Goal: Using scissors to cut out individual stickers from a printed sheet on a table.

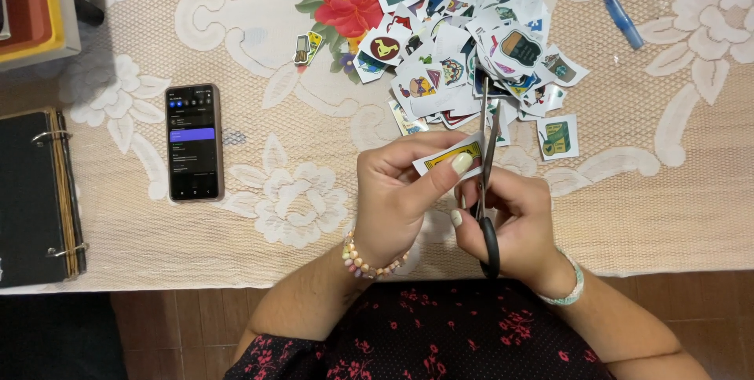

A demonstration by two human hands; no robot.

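- While I watch from the head camera, the left hand [397,191] pinches a small paper cut-out [449,156] with a yellow picture on it, thumb on top, fingers curled under; that grip is closed on the paper.
- My right hand [514,227] is wrapped through the black handles of the scissors [488,168], so that grip is closed on them; the blades point far, away from the body, and stand slightly parted just right of the cut-out, touching or nearly touching its edge.
- Judging by this, the step in hand is trimming around the picture, mid-cut. I judge the next snip calls for turning the paper with the left fingers so the blades follow the outline, keeping the thumbnail out of the blade line.
- Both hands hover above the near edge of the counter [667,215], which wears a cream lace cloth with raised white flowers and one red printed flower [349,3] at the far side.
- Far of the hands lies a loose pile of cut-out stickers [471,50], many overlapping; one green-and-yellow sticker [558,138] sits apart at the right of the pile.
- A blue pen [611,1] lies far right, well apart from the hands.
- At the left a smartphone [194,143] lies face up with its screen lit, and a black ring binder [35,195] rests at the left edge.
- Near me I see a dark floral garment and a strip of brown floor below the counter.
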